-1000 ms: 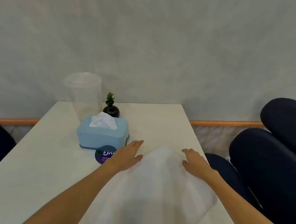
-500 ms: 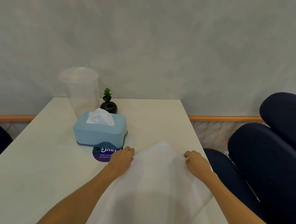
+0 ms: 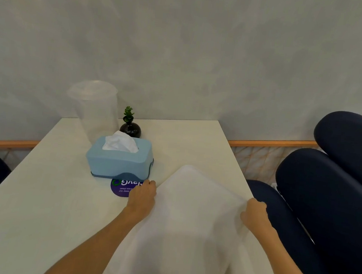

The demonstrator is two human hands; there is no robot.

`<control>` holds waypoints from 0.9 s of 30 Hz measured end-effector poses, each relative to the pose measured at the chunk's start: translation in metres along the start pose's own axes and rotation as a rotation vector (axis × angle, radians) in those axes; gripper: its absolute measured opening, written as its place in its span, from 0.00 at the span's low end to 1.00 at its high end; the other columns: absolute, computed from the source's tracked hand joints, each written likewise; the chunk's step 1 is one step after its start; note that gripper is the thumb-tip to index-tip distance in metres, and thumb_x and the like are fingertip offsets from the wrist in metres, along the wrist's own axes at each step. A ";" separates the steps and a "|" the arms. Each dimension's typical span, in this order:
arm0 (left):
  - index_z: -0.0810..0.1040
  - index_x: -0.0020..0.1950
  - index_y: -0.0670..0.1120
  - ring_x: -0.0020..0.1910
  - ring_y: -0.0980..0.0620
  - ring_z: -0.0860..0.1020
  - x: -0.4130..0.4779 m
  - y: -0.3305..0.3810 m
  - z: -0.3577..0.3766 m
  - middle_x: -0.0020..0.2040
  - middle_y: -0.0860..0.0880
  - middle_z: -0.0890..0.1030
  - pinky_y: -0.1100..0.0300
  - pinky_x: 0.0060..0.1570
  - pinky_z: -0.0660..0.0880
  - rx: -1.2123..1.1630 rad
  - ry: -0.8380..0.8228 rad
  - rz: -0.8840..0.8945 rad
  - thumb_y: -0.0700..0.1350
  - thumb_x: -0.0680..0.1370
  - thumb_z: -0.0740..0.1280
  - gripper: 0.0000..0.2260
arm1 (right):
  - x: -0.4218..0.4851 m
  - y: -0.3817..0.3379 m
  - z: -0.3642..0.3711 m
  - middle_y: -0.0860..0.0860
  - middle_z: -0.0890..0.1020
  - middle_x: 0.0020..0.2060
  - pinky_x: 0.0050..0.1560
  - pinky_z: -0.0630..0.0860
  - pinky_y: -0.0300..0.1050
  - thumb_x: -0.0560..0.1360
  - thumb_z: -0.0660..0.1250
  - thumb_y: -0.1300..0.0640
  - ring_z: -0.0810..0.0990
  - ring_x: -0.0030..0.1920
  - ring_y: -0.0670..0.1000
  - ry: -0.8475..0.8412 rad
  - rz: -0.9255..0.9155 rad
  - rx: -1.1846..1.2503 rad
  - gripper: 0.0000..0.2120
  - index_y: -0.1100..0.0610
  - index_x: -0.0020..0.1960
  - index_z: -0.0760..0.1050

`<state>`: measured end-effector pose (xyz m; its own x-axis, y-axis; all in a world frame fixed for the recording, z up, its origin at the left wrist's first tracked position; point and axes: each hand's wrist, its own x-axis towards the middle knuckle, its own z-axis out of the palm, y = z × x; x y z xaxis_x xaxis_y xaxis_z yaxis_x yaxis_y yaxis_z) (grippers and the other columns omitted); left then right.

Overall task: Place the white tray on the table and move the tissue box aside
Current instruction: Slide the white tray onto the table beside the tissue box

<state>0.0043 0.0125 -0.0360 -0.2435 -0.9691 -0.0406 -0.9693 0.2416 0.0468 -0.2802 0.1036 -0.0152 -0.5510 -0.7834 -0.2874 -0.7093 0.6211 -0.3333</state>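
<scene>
Tray set-down in hand; tissue box not yet dealt with.

The white tray (image 3: pixel 191 221) is gripped at both side edges: left hand (image 3: pixel 142 196) curled with fingers closed over its left rim, right hand (image 3: pixel 254 214) likewise clamped on the right rim. The tray's far corner is pointed away from the fingers and appears to lie on or just above the table (image 3: pixel 37 200); actual contact cannot be told from this view. The tissue box (image 3: pixel 119 159) is seen just beyond the left fingertips, near but apart, standing partly over a purple sticker (image 3: pixel 122 189). A clear cup (image 3: pixel 94 110) and a small potted plant (image 3: pixel 130 124) are noted behind the box. Judged next: tray to be lowered flat and released, then the left hand to be opened and carried forward to the box, which would be slid sideways clear of the tray.
</scene>
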 end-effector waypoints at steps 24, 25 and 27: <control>0.74 0.45 0.40 0.40 0.49 0.75 0.002 0.025 -0.008 0.43 0.43 0.78 0.51 0.44 0.78 -0.564 0.059 -0.218 0.38 0.78 0.64 0.03 | 0.056 -0.040 -0.033 0.50 0.65 0.25 0.36 0.63 0.44 0.74 0.55 0.74 0.68 0.38 0.54 0.134 -0.178 0.175 0.23 0.55 0.25 0.60; 0.73 0.45 0.40 0.39 0.49 0.75 0.005 0.027 -0.010 0.43 0.43 0.77 0.53 0.43 0.78 -0.581 0.062 -0.225 0.38 0.78 0.65 0.04 | 0.062 -0.045 -0.036 0.50 0.64 0.25 0.37 0.64 0.43 0.74 0.54 0.74 0.68 0.37 0.54 0.148 -0.177 0.167 0.23 0.55 0.25 0.58; 0.71 0.44 0.41 0.39 0.51 0.75 0.010 0.030 -0.011 0.42 0.45 0.76 0.58 0.40 0.76 -0.591 0.067 -0.239 0.40 0.78 0.65 0.05 | 0.075 -0.052 -0.037 0.50 0.64 0.26 0.36 0.65 0.42 0.75 0.55 0.74 0.68 0.34 0.52 0.137 -0.170 0.151 0.24 0.54 0.25 0.58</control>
<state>-0.0273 0.0092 -0.0237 -0.0016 -0.9984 -0.0565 -0.8089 -0.0319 0.5871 -0.3006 0.0112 0.0134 -0.4912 -0.8658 -0.0953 -0.7287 0.4684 -0.4996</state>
